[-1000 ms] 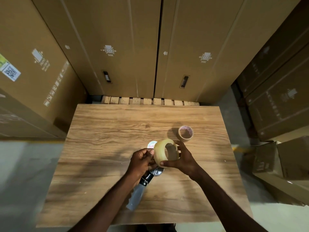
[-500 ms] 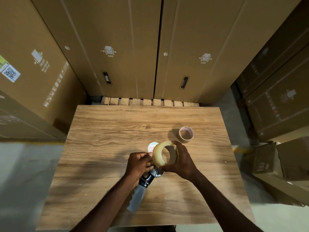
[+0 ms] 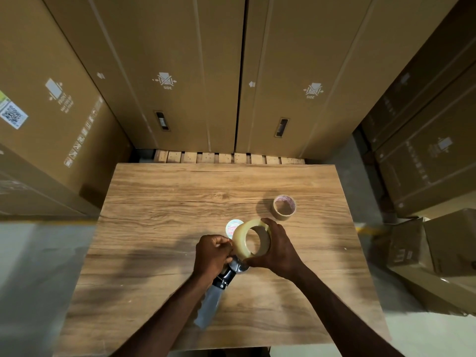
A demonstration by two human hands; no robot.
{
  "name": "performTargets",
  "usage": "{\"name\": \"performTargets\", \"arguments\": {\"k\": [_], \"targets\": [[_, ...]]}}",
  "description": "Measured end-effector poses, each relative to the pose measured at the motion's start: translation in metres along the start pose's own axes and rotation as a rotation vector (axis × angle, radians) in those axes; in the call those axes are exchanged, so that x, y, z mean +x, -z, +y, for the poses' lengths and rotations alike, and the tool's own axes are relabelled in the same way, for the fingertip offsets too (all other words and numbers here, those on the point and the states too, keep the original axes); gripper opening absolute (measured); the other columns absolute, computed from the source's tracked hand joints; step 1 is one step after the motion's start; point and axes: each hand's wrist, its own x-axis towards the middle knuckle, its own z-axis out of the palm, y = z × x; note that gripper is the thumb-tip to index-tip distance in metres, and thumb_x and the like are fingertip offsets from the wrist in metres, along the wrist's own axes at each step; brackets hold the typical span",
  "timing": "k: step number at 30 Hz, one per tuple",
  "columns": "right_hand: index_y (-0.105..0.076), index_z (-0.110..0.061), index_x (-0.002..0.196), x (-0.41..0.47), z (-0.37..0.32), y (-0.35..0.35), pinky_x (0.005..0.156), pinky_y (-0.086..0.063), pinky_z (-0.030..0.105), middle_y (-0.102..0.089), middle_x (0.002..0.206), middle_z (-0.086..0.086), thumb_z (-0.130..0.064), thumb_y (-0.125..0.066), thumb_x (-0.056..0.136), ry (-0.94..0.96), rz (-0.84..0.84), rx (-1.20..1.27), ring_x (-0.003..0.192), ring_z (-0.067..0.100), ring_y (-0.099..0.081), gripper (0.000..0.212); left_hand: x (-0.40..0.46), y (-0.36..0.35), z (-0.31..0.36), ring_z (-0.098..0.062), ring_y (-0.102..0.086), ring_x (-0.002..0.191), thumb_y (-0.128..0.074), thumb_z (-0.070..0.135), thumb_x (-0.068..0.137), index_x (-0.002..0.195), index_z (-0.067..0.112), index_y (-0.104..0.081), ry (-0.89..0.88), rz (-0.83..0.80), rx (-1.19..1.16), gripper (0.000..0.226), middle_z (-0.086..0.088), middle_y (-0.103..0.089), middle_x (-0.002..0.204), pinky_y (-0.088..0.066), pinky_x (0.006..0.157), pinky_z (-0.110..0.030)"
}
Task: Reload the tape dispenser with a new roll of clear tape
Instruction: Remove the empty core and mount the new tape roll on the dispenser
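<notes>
A full roll of clear tape (image 3: 242, 240) stands on edge above the middle of the wooden table (image 3: 159, 202). My right hand (image 3: 277, 249) wraps around its right side. My left hand (image 3: 212, 255) is closed beside the roll's left edge, fingertips pinched at the roll's surface, and sits over the head of the tape dispenser (image 3: 219, 287). The dispenser's metal front and black body show below my left hand, and its pale handle points toward me. Its spool is hidden by my hands.
An empty cardboard tape core (image 3: 284, 207) lies flat on the table to the upper right. A small round printed disc (image 3: 233, 226) lies just behind the roll. Tall cardboard boxes (image 3: 180, 73) wall in the table at the back and both sides.
The roll has shifted a little lower and closer to the dispenser head. My right hand has slid further around the roll, and my left fingers have closed in on its edge.
</notes>
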Motion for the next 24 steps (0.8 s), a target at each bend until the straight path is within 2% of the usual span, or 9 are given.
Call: {"name": "performTargets", "arguments": {"k": [2,5,6,8,10,13,17,22,24], "targets": [[-0.047,-0.016,0.148,-0.003,-0.006,0.002,0.1,-0.042,0.028,-0.041,0.128,-0.026,-0.031,-0.107,0.053,0.056,-0.001,-0.035,0.123,0.014,-0.044,0.113,-0.001,0.002,-0.002,-0.027,-0.078,0.072,-0.072,0.007,0.088,0.075,0.007,-0.077,-0.046,-0.001,0.084,0.013,-0.011,-0.078,0.072,-0.065,0.066,-0.04],[-0.05,-0.029,0.142,-0.006,-0.013,0.003,0.1,-0.044,0.033,-0.042,0.131,-0.019,-0.03,-0.106,0.054,0.137,-0.005,-0.09,0.119,0.015,-0.044,0.103,-0.004,0.003,-0.002,-0.015,-0.069,0.049,-0.069,0.01,0.087,0.067,0.006,-0.074,-0.073,-0.011,0.235,0.021,-0.011,-0.073,0.058,-0.056,0.055,-0.025],[-0.047,-0.036,0.139,-0.006,-0.014,0.002,0.098,-0.044,0.033,-0.044,0.134,-0.016,-0.033,-0.105,0.053,0.154,-0.005,-0.109,0.118,0.015,-0.044,0.103,-0.005,0.004,0.0,-0.013,-0.062,0.043,-0.068,0.011,0.086,0.066,0.003,-0.073,-0.051,-0.02,0.261,0.022,-0.013,-0.07,0.054,-0.051,0.05,-0.022],[-0.047,-0.037,0.14,-0.003,-0.011,-0.002,0.096,-0.047,0.033,-0.048,0.142,-0.014,-0.048,-0.102,0.05,0.156,-0.022,-0.156,0.117,0.014,-0.044,0.106,-0.005,0.006,0.002,-0.011,-0.056,0.037,-0.067,0.009,0.086,0.067,-0.003,-0.07,0.031,-0.056,0.248,0.022,-0.013,-0.065,0.051,-0.047,0.044,-0.021],[-0.049,-0.032,0.144,-0.001,-0.007,-0.005,0.094,-0.052,0.036,-0.05,0.144,-0.012,-0.059,-0.097,0.047,0.134,-0.05,-0.202,0.116,0.013,-0.046,0.112,-0.003,0.009,0.003,-0.012,-0.055,0.038,-0.065,0.005,0.085,0.069,-0.002,-0.069,0.103,-0.099,0.235,0.018,-0.01,-0.064,0.054,-0.046,0.044,-0.021],[-0.053,-0.027,0.144,-0.002,-0.007,-0.007,0.093,-0.047,0.03,-0.049,0.148,-0.01,-0.057,-0.095,0.048,0.15,-0.081,-0.237,0.119,0.014,-0.045,0.109,-0.001,0.015,0.004,-0.016,-0.055,0.043,-0.061,0.003,0.087,0.073,0.0,-0.068,0.163,-0.171,0.207,0.015,-0.014,-0.062,0.063,-0.046,0.047,-0.022],[-0.055,-0.027,0.144,-0.006,-0.006,-0.009,0.094,-0.043,0.026,-0.048,0.147,-0.012,-0.06,-0.094,0.05,0.139,-0.106,-0.215,0.118,0.012,-0.044,0.107,0.002,0.022,0.005,-0.016,-0.053,0.045,-0.064,0.007,0.086,0.078,0.002,-0.068,0.193,-0.242,0.187,0.011,-0.012,-0.06,0.063,-0.046,0.047,-0.023],[-0.056,-0.024,0.143,-0.007,-0.012,-0.002,0.1,-0.046,0.031,-0.052,0.134,-0.012,-0.039,-0.106,0.05,0.026,-0.119,-0.042,0.118,0.015,-0.05,0.107,0.005,0.03,0.005,-0.014,-0.055,0.045,-0.064,0.008,0.087,0.079,0.0,-0.071,0.192,-0.284,0.151,0.013,-0.011,-0.061,0.062,-0.046,0.048,-0.022],[-0.058,-0.034,0.135,-0.005,-0.013,0.003,0.103,-0.053,0.037,-0.059,0.128,-0.014,-0.037,-0.108,0.048,-0.089,-0.151,0.112,0.115,0.012,-0.057,0.101,0.008,0.033,0.006,-0.013,-0.055,0.047,-0.065,0.007,0.09,0.083,-0.002,-0.072,0.17,-0.295,0.107,0.013,-0.01,-0.062,0.064,-0.049,0.049,-0.024]]}}
